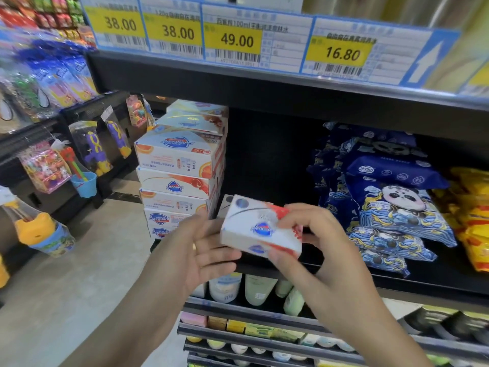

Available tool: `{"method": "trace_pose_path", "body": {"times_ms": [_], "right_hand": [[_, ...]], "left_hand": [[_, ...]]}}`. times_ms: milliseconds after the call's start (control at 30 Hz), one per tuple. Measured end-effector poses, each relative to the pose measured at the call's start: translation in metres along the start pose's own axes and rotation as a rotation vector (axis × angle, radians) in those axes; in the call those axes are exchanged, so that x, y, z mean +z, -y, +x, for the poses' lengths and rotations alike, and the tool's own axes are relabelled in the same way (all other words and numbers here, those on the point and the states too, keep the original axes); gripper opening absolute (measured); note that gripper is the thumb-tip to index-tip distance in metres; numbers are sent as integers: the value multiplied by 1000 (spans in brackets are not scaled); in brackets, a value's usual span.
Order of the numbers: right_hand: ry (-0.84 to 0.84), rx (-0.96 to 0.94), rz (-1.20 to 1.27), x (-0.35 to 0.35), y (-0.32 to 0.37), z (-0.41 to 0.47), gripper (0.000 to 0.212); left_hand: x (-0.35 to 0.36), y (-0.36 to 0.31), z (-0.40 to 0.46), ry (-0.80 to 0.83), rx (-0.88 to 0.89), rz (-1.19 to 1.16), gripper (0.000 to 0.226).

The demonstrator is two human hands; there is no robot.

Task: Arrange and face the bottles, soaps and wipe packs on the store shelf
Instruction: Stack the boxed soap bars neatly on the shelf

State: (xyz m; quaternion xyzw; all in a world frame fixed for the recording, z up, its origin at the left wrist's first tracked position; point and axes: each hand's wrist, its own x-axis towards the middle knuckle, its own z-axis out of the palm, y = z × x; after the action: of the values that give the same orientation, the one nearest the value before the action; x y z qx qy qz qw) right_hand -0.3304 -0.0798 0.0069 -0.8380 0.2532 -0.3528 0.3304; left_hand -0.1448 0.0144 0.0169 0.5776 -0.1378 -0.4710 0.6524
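A tall stack of Safeguard soap boxes (180,168) stands at the shelf's left end, several printed upside down. Just right of it, the left hand (201,245) lies open, straight fingers steadying a single soap box (260,229) held in front of the shelf edge (397,287). The right hand (312,234) pinches that box, fingers curled over its top. Blue panda wipe packs (391,205) slump further right. Nudging the stack while placing could topple it.

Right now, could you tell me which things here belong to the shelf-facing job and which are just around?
Job:
soap box, held by right hand, left hand touching it
soap stack
wipe packs
bottles

Just around:
hanging toys
price tags
yellow packs
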Motion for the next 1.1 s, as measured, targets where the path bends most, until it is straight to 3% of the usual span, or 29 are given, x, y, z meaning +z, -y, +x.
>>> {"method": "trace_pose_path", "body": {"times_ms": [100, 233, 333, 433, 567, 833, 1000, 1100], "right_hand": [[-100, 152, 138, 0, -2, 18, 28], [-233, 316, 57, 9, -18, 65, 33], [-238, 366, -56, 23, -41, 113, 42], [-163, 464, -237, 31, -52, 161, 44], [-71, 530, -359, 35, -68, 205, 48], [118, 511, -524, 51, -99, 237, 53], [110, 434, -600, 52, -110, 250, 50], [127, 445, -673, 54, -107, 261, 53]], "left_hand": [[-4, 16, 3, 19, 163, 227, 26], [-7, 45, 5, 70, 829, 1066, 47], [9, 48, 30, 63, 1026, 1401, 67], [29, 39, 46, -32, 1001, 1565, 67], [42, 40, 50, -163, 1022, 1715, 35], [56, 54, 80, -148, 968, 1734, 52], [70, 44, 99, -90, 788, 1675, 53], [82, 31, 102, -30, 642, 1800, 74]]}}
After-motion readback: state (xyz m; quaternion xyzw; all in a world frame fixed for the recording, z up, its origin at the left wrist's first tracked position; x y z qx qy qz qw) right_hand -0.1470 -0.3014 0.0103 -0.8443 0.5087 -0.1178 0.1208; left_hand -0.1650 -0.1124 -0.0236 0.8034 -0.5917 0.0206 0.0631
